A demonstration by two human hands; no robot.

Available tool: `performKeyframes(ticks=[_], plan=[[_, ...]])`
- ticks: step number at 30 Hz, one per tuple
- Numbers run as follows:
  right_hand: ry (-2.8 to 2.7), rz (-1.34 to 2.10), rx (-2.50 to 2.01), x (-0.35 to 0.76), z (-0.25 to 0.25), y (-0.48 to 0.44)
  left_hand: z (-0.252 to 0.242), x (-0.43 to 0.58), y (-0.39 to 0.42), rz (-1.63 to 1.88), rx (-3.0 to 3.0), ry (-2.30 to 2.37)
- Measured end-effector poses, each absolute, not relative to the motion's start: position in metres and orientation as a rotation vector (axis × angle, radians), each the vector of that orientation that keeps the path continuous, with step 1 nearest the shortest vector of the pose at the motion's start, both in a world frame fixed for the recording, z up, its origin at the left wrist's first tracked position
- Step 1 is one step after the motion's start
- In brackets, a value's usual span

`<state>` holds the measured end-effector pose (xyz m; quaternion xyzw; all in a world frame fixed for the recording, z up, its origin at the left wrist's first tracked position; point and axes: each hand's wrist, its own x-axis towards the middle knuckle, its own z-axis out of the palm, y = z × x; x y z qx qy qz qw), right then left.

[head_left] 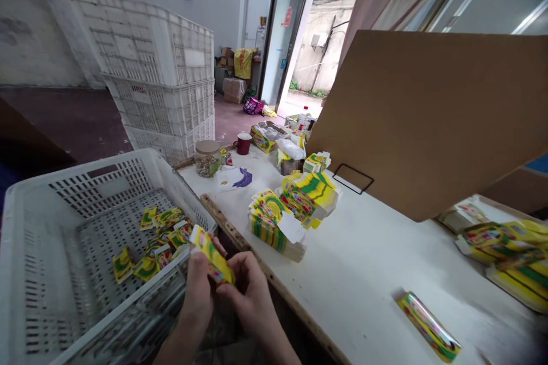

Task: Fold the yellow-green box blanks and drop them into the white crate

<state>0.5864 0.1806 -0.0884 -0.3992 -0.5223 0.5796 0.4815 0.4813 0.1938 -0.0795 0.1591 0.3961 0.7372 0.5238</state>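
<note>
hands (246, 296) hold packet (213, 255) | white table (368, 262) | stacked crates (158, 80) | open doorway (317, 40)

We note daylight blown out at the doorway (319, 51); room dimmer, soft shadows, edges lens-warped, lower right corner blurred.

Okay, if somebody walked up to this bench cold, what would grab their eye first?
Probably the large brown cardboard sheet leaning over the right side of the white table, then the bright yellow-green flat cartons piled mid-table. Bottom centre, the left hand and right hand together hold one small carton by the corner of a white crate with more of them scattered inside.
</note>
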Motion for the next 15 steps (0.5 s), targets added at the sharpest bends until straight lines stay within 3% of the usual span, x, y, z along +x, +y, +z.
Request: performKeyframes(ticks=[7,12,15], plan=[[-1.502,1.097,-1.128,0.626,-0.073,0.190,-0.095,0.467,0.188,1.598,0.641,1.084],[-1.886,0.594,-1.095,0.642,-0.059,0.189,-0.072,0.429,0.185,1.591,1.108,1.126],[-2.142,0.386,-1.028,0.634,-0.055,0.187,-0.058,0.420,0.181,1.301,1.505,1.257]])
